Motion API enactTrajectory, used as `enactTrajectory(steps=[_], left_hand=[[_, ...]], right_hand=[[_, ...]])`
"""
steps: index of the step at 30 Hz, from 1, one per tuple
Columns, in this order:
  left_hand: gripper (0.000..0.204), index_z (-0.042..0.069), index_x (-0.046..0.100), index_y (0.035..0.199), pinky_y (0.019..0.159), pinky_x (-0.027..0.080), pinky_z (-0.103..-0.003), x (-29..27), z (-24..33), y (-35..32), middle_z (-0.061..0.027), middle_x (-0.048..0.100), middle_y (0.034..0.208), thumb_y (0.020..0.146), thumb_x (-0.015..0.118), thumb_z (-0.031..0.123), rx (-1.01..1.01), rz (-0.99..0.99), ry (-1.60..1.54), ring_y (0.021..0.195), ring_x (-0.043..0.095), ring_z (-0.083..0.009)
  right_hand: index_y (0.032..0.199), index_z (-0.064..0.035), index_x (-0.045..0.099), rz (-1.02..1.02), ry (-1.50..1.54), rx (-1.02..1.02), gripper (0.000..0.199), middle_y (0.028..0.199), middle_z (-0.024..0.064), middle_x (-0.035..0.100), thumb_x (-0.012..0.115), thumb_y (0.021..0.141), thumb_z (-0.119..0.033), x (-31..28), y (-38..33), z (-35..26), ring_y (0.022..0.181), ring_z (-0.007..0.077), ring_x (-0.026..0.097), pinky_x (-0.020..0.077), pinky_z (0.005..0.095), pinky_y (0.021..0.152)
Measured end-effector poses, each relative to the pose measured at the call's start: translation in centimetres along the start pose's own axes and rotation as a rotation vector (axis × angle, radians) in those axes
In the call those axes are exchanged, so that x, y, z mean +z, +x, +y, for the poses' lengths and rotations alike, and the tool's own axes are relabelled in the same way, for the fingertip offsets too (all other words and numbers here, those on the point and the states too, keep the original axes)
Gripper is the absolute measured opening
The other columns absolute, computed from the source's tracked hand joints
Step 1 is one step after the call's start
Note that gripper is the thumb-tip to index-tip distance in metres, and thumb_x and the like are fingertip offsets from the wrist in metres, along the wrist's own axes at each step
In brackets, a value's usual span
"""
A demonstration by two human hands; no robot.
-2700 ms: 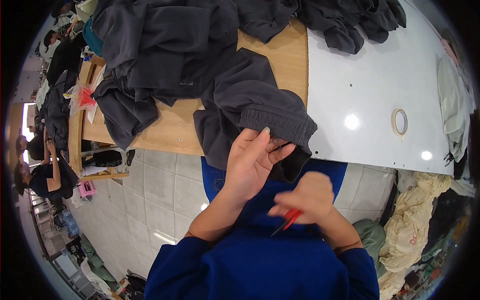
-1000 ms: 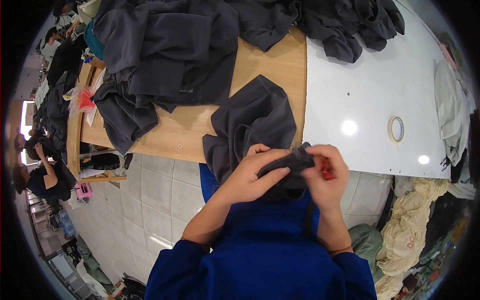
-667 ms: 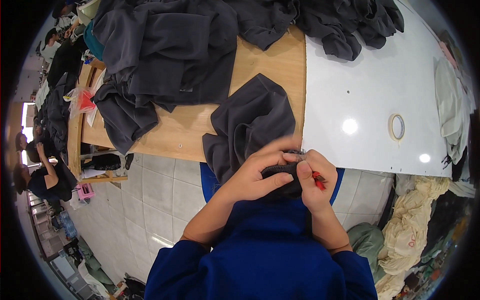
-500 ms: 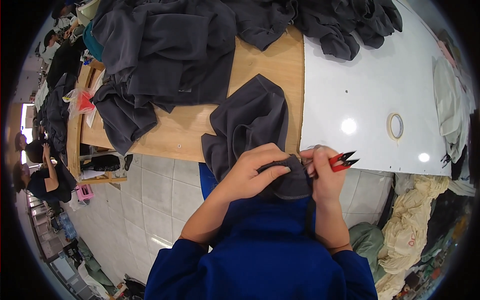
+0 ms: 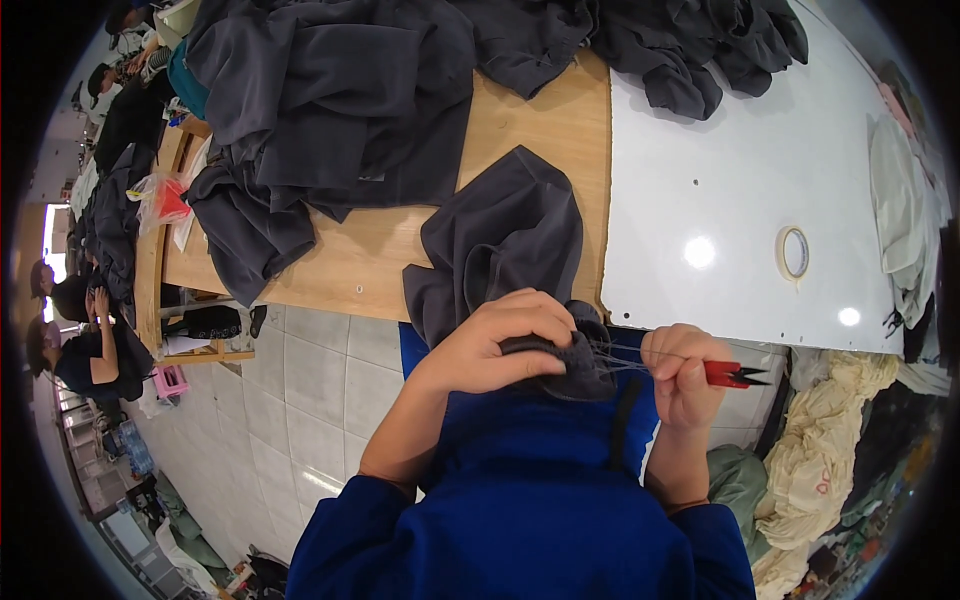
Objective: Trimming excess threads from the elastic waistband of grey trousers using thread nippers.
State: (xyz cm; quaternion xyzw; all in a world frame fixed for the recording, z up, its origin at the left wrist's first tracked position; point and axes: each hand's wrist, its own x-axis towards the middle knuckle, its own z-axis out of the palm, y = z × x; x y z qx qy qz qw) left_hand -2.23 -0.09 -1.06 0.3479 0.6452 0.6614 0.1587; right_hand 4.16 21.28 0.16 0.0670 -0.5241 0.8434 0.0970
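Note:
A dark grey garment (image 5: 505,215) lies partly on the wooden table and hangs over its front edge. My left hand (image 5: 505,340) is closed on a bunched end of it, thumb below and fingers on top. To the right, my right hand (image 5: 685,372) pinches several loose threads (image 5: 628,356) that stretch from the cloth. Tucked in that same hand is a pair of red thread snips (image 5: 735,374), its dark blades pointing right, away from the garment.
More dark grey garments (image 5: 330,100) are heaped along the back of the wooden table (image 5: 530,120). A white tabletop (image 5: 740,230) adjoins on the right, bearing a tape roll (image 5: 793,253). Cream cloth (image 5: 825,440) is piled below it. People (image 5: 85,345) are at the far left.
My right hand has moved right, away from the garment, drawing threads out taut between the two hands. The snips have swung from pointing up-right to pointing right. My left hand keeps its hold.

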Motion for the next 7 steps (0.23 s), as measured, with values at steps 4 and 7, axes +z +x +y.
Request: enactTrajectory(steps=[4, 7], left_hand=[[0.016, -0.001, 0.058, 0.081, 0.074, 0.045, -0.029, 0.3, 0.5, 0.0, -0.0121, 0.061, 0.092, 0.07, 0.069, -0.001, -0.12, -0.101, -0.044, 0.084, 0.058, -0.0235], [0.015, 0.0, 0.059, 0.091, 0.076, 0.045, -0.03, -0.4, 0.2, -0.2, -0.0089, 0.059, 0.092, 0.077, 0.065, 0.002, -0.077, 0.033, 0.081, 0.086, 0.058, -0.0221]], right_hand=[[0.066, 0.0012, 0.064, -0.049, 0.02, 0.021, 0.026, 0.05, 0.0051, 0.051, 0.064, 0.08, -0.021, 0.1, -0.2, -0.6, 0.042, 0.0127, 0.04, 0.0304, 0.0272, 0.045], [0.067, -0.003, 0.068, -0.289, -0.224, -0.018, 0.017, 0.05, 0.0035, 0.051, 0.069, 0.072, -0.019, 0.7, 0.2, -2.2, 0.044, 0.013, 0.043, 0.0281, 0.0277, 0.043]])
